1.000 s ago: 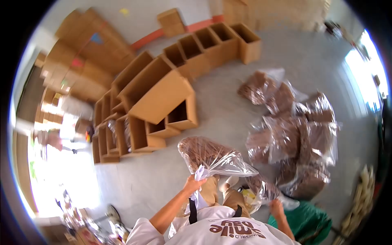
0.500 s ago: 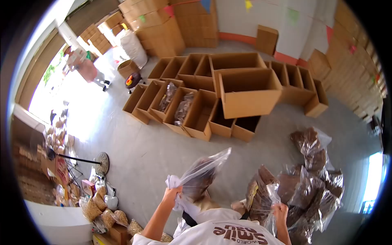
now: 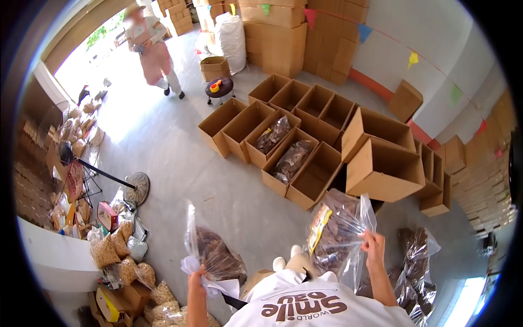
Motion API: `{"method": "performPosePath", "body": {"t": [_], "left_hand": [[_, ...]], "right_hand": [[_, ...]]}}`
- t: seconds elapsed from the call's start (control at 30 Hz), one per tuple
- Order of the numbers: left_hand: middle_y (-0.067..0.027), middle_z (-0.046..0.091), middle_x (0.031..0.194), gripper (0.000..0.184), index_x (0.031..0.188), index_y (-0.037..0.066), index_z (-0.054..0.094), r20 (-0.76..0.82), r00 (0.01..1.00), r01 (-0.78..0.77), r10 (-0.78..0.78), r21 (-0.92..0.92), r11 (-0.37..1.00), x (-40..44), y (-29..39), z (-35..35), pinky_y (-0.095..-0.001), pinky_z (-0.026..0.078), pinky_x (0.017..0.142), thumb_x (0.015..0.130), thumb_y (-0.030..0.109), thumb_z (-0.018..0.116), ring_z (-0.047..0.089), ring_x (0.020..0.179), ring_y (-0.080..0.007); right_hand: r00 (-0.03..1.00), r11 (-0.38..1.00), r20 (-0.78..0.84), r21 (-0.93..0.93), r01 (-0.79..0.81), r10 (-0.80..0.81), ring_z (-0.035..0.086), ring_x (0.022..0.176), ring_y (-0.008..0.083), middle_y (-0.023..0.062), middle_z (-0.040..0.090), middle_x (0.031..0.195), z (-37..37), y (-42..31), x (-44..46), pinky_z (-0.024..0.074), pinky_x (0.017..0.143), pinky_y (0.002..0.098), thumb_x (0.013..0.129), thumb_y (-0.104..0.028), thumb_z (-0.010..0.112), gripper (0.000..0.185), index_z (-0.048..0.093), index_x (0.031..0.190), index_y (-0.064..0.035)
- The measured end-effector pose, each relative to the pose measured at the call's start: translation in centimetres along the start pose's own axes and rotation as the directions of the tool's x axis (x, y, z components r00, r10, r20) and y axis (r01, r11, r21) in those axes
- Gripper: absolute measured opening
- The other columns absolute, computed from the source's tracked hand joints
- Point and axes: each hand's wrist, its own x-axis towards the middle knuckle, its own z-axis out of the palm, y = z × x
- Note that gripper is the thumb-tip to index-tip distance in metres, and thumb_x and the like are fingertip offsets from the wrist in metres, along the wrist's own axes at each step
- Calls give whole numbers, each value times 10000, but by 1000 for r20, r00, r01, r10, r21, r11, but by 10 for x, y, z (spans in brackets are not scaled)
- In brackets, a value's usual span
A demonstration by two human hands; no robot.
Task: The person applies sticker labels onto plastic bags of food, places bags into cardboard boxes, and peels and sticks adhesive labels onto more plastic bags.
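My left hand (image 3: pixel 197 277) is closed on the gathered neck of a clear plastic bag (image 3: pixel 218 255) with brown contents, which hangs at the lower middle. White material is bunched at that grip. On the right, my right hand (image 3: pixel 372 245) grips the clear plastic of a second bag (image 3: pixel 335 226), also with brown contents and a yellow label. This second bag is held up near the front edge of the open cardboard boxes (image 3: pixel 314 175). Two of those boxes hold similar bags (image 3: pixel 293 161).
Filled bags (image 3: pixel 417 261) lie on the floor at the right. A person (image 3: pixel 150 49) stands at the upper left, near a stool (image 3: pixel 219 87). A black post with a round base (image 3: pixel 137 188) and bags of light-coloured pieces (image 3: pixel 111 248) are at the left.
My view has turned, so the boxes appear nearer and further right. The right bag has come up towards the boxes, its yellow label now plain. The person appears closer. Both hands keep their bags.
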Motion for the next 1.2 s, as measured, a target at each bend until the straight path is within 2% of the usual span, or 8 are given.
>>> {"method": "performPosePath", "body": {"t": [0.07, 0.2, 0.27, 0.6, 0.8, 0.93, 1.07, 1.2], "left_hand": [[-32, 480, 567, 160, 842, 55, 518, -123, 992, -20, 4, -134, 991, 2, 26, -14, -281, 402, 391, 744, 103, 635, 460, 434, -158], [-25, 486, 601, 165, 873, 68, 513, -51, 998, -56, 41, -359, 932, 42, 52, -59, -267, 405, 389, 756, 126, 615, 462, 451, -154], [-21, 492, 633, 130, 869, 79, 516, -158, 983, -153, 91, -443, 883, 50, 79, -54, -250, 399, 388, 766, 117, 587, 472, 480, -141], [-8, 465, 605, 186, 885, 83, 500, -294, 955, -168, 33, -446, 879, 101, 188, 11, -241, 386, 387, 754, 119, 626, 459, 476, -121], [-12, 480, 600, 165, 842, 77, 501, -263, 963, -156, 56, -378, 913, 161, 265, 42, -244, 385, 388, 758, 134, 631, 459, 459, -130], [-20, 480, 579, 117, 785, 50, 518, -118, 990, -113, 73, -381, 918, 197, 334, 91, -252, 410, 402, 772, 116, 614, 468, 460, -140], [-24, 482, 602, 99, 815, 27, 528, -42, 999, 16, -26, -233, 972, 215, 383, 144, -257, 422, 412, 778, 79, 604, 470, 485, -133], [-23, 499, 634, 147, 859, 22, 532, 71, 997, 6, 7, -184, 983, 237, 424, 180, -252, 422, 414, 760, 74, 627, 474, 500, -125]], "right_hand": [[998, 999, 63, 20, 30, -31, 322, 392, 42, -6, 452, 518, 45, -24, 29, 348, 416, 212, 841, -195, 544, 271, 604, 703, 30], [977, 982, 182, 169, 79, -110, 302, 405, 43, -31, 396, 499, 125, -64, 93, 366, 464, 218, 863, -228, 531, 296, 609, 734, 26], [971, 972, 214, 229, 53, -103, 303, 413, 44, -34, 392, 504, 168, -86, 129, 372, 477, 223, 865, -226, 529, 293, 608, 741, 27], [936, 912, 343, 404, -75, -75, 325, 445, 48, -40, 384, 575, 364, -147, 289, 400, 536, 248, 872, -220, 524, 269, 586, 835, 39], [986, 882, 108, 466, 64, -129, 350, 457, 70, -23, 414, 590, 470, -153, 369, 415, 519, 249, 870, -212, 531, 239, 569, 786, 8], [990, 870, -40, 475, 136, -133, 356, 466, 72, -18, 425, 611, 525, -156, 418, 419, 526, 251, 875, -199, 522, 219, 553, 785, -1], [964, 850, -234, 476, 224, -123, 334, 476, 80, -25, 368, 557, 577, -158, 456, 387, 535, 236, 881, -191, 495, 232, 566, 804, 16], [943, 780, -333, 593, 201, 11, 417, 581, 100, 17, 482, 718, 619, -131, 493, 404, 565, 254, 833, -168, 525, 169, 567, 844, -5]]}}
